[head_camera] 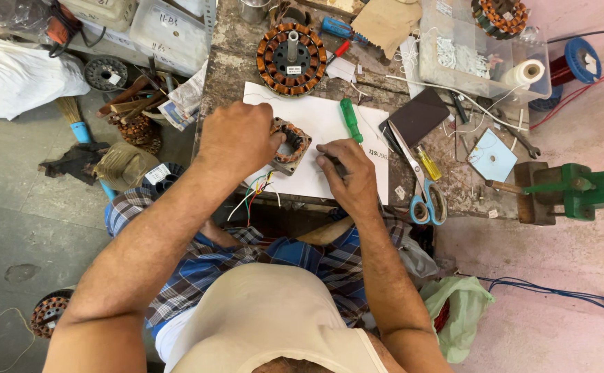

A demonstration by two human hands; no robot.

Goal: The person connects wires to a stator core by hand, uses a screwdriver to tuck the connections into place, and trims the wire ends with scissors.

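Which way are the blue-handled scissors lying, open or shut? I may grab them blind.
Shut: the scissors lie flat on the workbench, blades together, pointing away.

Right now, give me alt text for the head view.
Left hand holds a small motor stator with coloured wires on a white sheet; right hand rests beside it, near a green screwdriver and scissors.
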